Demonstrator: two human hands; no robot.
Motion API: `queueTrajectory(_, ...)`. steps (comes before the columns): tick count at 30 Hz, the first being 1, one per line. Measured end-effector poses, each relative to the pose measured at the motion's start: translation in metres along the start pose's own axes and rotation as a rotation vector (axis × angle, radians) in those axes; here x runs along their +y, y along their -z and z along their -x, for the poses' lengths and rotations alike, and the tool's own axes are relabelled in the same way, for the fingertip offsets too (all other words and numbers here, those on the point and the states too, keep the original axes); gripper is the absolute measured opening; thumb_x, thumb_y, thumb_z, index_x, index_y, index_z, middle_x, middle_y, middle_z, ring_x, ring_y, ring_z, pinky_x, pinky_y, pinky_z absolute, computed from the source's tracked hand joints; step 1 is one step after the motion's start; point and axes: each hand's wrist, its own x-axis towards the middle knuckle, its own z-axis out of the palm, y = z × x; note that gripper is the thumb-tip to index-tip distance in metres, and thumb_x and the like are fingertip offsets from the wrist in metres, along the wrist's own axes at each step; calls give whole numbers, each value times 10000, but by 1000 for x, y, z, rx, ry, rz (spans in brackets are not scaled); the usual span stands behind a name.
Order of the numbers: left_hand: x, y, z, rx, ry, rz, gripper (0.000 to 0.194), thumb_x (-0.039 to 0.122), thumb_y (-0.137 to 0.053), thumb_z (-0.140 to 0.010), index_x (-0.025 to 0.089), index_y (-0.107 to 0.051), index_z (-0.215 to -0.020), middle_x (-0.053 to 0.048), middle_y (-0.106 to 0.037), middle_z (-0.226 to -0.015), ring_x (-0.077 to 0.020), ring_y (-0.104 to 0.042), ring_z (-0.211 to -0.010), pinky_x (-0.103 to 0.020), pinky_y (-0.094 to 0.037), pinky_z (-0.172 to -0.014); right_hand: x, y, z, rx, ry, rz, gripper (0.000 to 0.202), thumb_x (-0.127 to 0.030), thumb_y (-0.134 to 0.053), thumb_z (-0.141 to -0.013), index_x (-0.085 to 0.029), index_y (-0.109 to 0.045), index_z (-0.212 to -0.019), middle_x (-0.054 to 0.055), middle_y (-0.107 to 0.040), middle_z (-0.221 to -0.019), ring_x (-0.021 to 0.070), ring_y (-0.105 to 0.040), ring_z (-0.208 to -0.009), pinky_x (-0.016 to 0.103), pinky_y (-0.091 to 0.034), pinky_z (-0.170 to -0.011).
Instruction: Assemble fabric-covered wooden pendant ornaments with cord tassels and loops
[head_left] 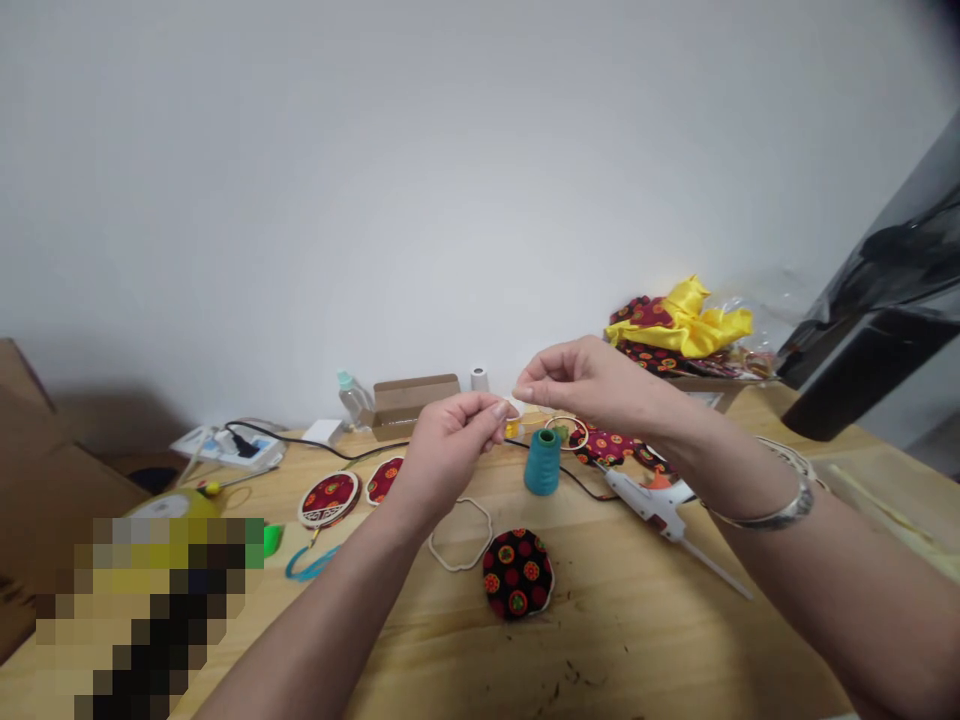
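Raised over the table, my left hand [466, 432] is closed in a pinch, with thumb and forefinger pressed together. Close by on the right and a little higher, my right hand [574, 378] pinches too. Whatever lies between the fingertips is too small to make out. Below my right hand stands a teal thread spool [542, 463]. Nearer me lies a round black and red patterned fabric piece [517, 574] with a pale edge. Beside it is a thin scalloped wooden frame [459, 568], partly behind my left forearm.
A white hot glue gun [646, 503] lies at right. Fabric-covered round pieces [328, 499], blue cord [309, 566] and a power strip [232, 448] are at left. An open cardboard box [415, 402] stands by the wall; yellow cloth [694, 325] is piled at back right.
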Motion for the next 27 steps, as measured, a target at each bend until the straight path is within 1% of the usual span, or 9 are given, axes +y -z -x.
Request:
queueTrajectory(4, -7, 3, -2, 80, -81, -11, 209, 272, -554, -808, 156, -623, -648, 11, -568, -613, -131, -526, -695, -251, -382, -739, -4, -4, -2, 31, -3, -185, 115, -227, -577, -790, -128, -622, -828, -11, -555, -652, 65, -470, -569, 203, -372, -533)
queueTrajectory(6, -10, 2, -4, 81, -82, 62, 197, 264, -550, -809, 159, -609, -653, -6, -608, -672, -155, -560, -779, -276, -382, -810, -7, -7, -4, 37, -22, -311, 101, -174, -557, -796, -126, -607, -869, -10, -559, -640, 71, -498, -575, 205, -402, -555)
queueTrajectory(8, -12, -1, -4, 40, -66, 223, 169, 247, -552, -805, 159, -587, -665, -18, -631, -728, -166, -582, -836, -304, -385, -859, -10, -10, -6, 30, -26, -436, 123, -127, -530, -800, -123, -589, -909, -18, -544, -612, 74, -509, -569, 210, -424, -569)
queueTrajectory(11, -12, -6, -3, -58, -24, 483, 131, 211, -561, -793, 157, -543, -674, -27, -645, -770, -168, -612, -853, -350, -401, -895, -15, -16, -11, 7, 21, -565, 166, -74, -488, -803, -119, -572, -940, -36, -500, -598, 59, -471, -534, 215, -437, -577)
queueTrajectory(14, -7, -9, 1, -133, 52, 555, 95, 217, -543, -807, 160, -528, -732, -49, -661, -762, -174, -642, -775, -370, -454, -822, -19, -19, -16, 34, 42, -603, 192, -47, -475, -795, -113, -570, -948, -34, -496, -641, 48, -454, -536, 211, -439, -585)
queueTrajectory(16, -5, -9, 4, -160, 83, 536, 115, 233, -523, -827, 163, -516, -736, -41, -649, -682, -147, -622, -641, -330, -479, -716, -19, -20, -19, 68, 34, -598, 204, -37, -481, -784, -111, -575, -950, -31, -502, -657, 48, -467, -555, 208, -442, -598)
queueTrajectory(19, -5, -9, 7, -143, 82, 539, 146, 220, -527, -833, 160, -515, -701, 28, -534, -522, -60, -460, -452, -221, -435, -565, -15, -20, -21, 99, 18, -584, 208, -30, -489, -770, -105, -584, -940, -30, -504, -655, 45, -476, -559, 203, -445, -604)
queueTrajectory(22, -9, -9, 9, -100, 84, 547, 139, 206, -540, -828, 148, -553, -702, 61, -419, -471, -40, -350, -434, -170, -374, -499, -9, -17, -22, 114, 9, -552, 189, -28, -494, -766, -99, -589, -914, -26, -506, -648, 42, -474, -538, 204, -433, -577)
queueTrajectory(27, -15, -10, 9, -70, 122, 464, 125, 224, -584, -796, 118, -625, -742, 53, -405, -483, -47, -354, -469, -174, -378, -506, -2, -13, -23, 136, 14, -438, 139, -62, -508, -787, -101, -594, -888, -18, -504, -652, 42, -480, -520, 219, -419, -554)
